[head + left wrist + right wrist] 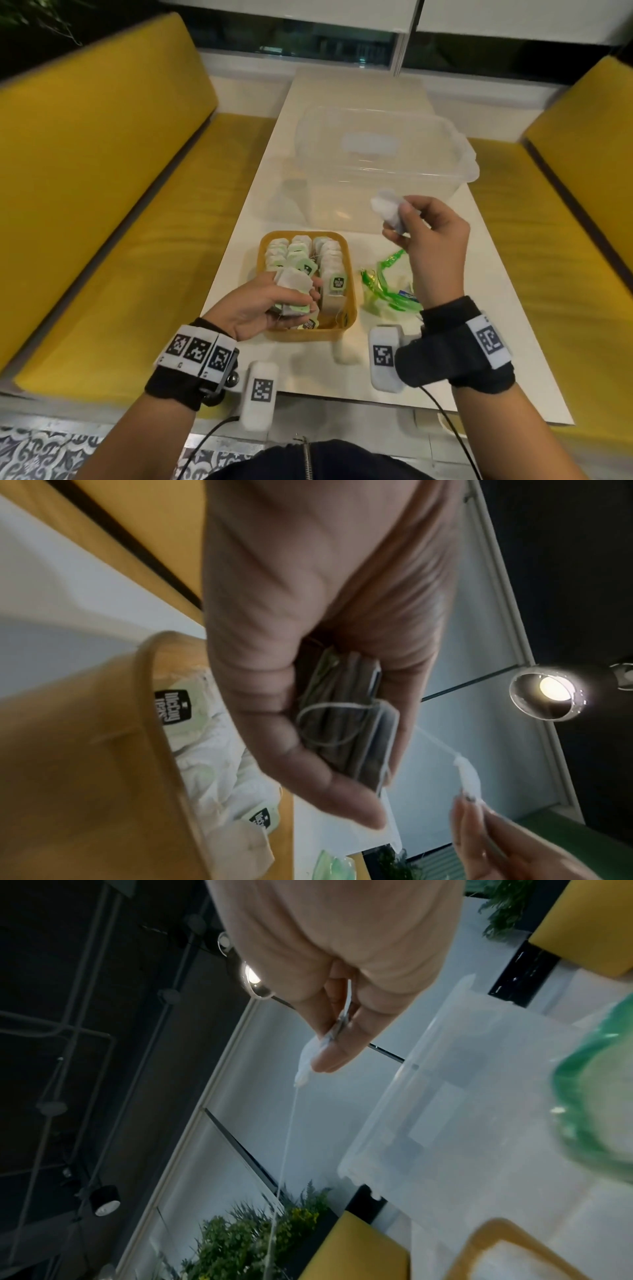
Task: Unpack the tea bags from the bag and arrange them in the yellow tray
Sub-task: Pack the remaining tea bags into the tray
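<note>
Gripping a stack of tea bags (294,291) over the near end of the yellow tray (350,301), the person's left hand (263,305) waits while the right hand (430,226) pinches a single tea bag (385,207) held up above the table. Rows of bags already fill most of the tray; the torn green bag (388,291) lies just beside it, apparently nearly emptied, with a clear tub (376,154) beyond.

Glossy yellow plastic tray (349,274), clear plastic box (376,144), paper tea bags (329,260)
</note>
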The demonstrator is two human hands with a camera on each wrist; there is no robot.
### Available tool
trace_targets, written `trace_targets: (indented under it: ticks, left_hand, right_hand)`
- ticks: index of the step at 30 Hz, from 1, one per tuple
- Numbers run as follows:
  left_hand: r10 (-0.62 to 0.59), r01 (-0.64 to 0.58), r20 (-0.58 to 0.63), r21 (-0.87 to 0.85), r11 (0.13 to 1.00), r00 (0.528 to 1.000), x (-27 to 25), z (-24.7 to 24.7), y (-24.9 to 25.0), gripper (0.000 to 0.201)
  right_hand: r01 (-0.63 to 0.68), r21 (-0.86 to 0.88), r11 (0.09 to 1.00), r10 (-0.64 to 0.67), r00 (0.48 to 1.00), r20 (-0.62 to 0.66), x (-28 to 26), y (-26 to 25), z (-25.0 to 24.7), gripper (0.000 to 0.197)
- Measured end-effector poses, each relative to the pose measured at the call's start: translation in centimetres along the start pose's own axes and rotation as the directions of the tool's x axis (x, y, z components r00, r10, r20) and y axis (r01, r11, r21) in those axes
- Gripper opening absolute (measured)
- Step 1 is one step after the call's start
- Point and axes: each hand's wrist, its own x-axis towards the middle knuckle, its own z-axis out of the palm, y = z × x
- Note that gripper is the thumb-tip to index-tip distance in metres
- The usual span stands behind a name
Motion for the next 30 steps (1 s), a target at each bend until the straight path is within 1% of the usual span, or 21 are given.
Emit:
trace_targets:
  ticks: [3,5,7,8,10,13,15,17,21,25,27,30]
  left_hand:
    - [-0.015,0.014,-0.045,-0.035,0.999,0.999,0.6,0.2,0.0,0.033]
    - [-0.021,0.01,-0.083,-0.132,0.991,0.996,0.9,0.2,-0.1,0.029]
    - [-0.017,-0.018,-0.132,-0.258,0.966,0.991,1.2,0.2,-0.2,0.028]
    - [-0.01,-0.041,-0.159,-0.311,0.95,0.987,1.4,0.3,-0.3,0.029]
    - [0.003,-0.083,-0.202,-0.39,0.917,0.979,1.7,0.5,-0.5,0.03]
    - [0.012,-0.108,-0.201,-0.473,0.875,0.979,1.8,1.1,-0.3,0.025]
    - [0.021,-0.113,-0.187,-0.499,0.859,0.982,1.8,1.4,0.0,0.026]
    - [0.031,-0.118,-0.178,-0.505,0.855,0.984,1.7,1.6,0.1,0.032]
    - [0.028,-0.116,-0.176,-0.511,0.852,0.984,1.7,1.7,0.2,0.034]
    - [0.02,-0.107,-0.158,-0.564,0.819,0.987,1.4,1.6,0.3,0.035]
    - [0.037,-0.113,-0.138,-0.598,0.794,0.99,1.2,1.7,0.5,0.035]
    - [0.077,-0.135,-0.118,-0.63,0.765,0.99,0.9,1.6,0.7,0.036]
  right_hand:
    - [0.069,0.081,0.994,-0.064,0.996,-0.057,0.7,-1.6,0.4,0.01]
    - [0.115,0.136,0.984,-0.098,0.987,-0.125,1.0,-2.5,0.6,0.007]
    - [0.169,0.171,0.971,-0.14,0.976,-0.167,1.0,-3.2,0.8,0.018]
    - [0.189,0.179,0.966,-0.16,0.974,-0.163,0.9,-3.4,1.0,0.023]
    - [0.191,0.166,0.967,-0.176,0.979,-0.105,0.4,-3.5,1.4,0.028]
    - [0.16,0.101,0.982,-0.161,0.987,-0.002,-0.5,-3.2,2.0,0.021]
    - [0.148,0.087,0.985,-0.151,0.988,0.022,-0.9,-3.3,2.2,0.017]
    - [0.143,0.098,0.985,-0.147,0.989,0.033,-1.1,-3.7,2.3,0.016]
    - [0.161,0.132,0.978,-0.172,0.982,0.073,-1.2,-4.9,2.5,0.015]
    - [0.139,0.147,0.979,-0.162,0.974,0.156,-1.6,-4.9,3.1,0.015]
    - [0.142,0.098,0.985,-0.159,0.968,0.194,-1.9,-4.2,3.5,0.016]
    - [0.219,-0.067,0.973,-0.2,0.956,0.216,-2.5,-2.6,3.7,0.018]
